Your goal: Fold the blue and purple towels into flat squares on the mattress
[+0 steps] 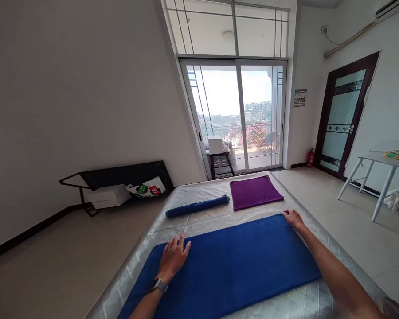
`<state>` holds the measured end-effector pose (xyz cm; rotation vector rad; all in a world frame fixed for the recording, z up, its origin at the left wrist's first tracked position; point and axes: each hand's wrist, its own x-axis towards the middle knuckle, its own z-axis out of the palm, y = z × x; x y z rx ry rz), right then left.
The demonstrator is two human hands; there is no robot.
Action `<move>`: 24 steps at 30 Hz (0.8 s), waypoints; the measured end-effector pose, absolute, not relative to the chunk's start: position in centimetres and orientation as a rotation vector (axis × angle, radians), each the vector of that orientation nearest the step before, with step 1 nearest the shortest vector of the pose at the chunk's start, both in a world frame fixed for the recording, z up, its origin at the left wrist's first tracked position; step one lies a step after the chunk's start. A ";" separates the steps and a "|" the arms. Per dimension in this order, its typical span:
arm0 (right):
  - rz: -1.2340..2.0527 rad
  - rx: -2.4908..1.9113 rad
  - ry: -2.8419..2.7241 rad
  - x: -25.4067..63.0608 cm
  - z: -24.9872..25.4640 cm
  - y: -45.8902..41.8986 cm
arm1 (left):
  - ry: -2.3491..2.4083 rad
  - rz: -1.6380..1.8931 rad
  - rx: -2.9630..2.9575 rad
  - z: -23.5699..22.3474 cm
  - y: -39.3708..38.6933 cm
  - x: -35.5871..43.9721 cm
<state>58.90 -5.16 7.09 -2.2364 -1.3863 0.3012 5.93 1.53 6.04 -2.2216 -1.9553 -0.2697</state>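
A blue towel (pixel 239 261) lies spread out flat across the near part of a quilted mattress (pixel 199 223). My left hand (pixel 174 254) rests on its left part near the far edge, fingers stretched and spread, a watch on the wrist. At the towel's far right corner, my right hand (pixel 293 219) pinches the edge between thumb and fingers. Beyond the towel, toward the left, lies a rolled blue towel (pixel 199 206). A purple towel (pixel 255 192), flat and rectangular, is to the right of the roll.
Against the left wall stands a black rack (pixel 119 175) with white boxes (pixel 109 196) and a printed bag (pixel 148 188). A stool (pixel 220 158) with a white box is by the sliding glass door (pixel 242 119). A white table (pixel 382 158) stands at right.
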 end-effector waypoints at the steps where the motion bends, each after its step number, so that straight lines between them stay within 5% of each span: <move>1: 0.318 -2.241 -1.370 59.0 7.0 -4.4 | -1.933 -0.307 -2.282 6.7 0.5 8.4; 12: 0.381 -2.237 -1.247 59.3 4.7 -2.9 | -0.590 -0.197 -3.282 6.0 -16.0 39.5; 24: 0.494 -2.189 -1.250 60.5 4.5 -2.0 | -0.784 -0.495 -3.536 2.7 -17.1 45.8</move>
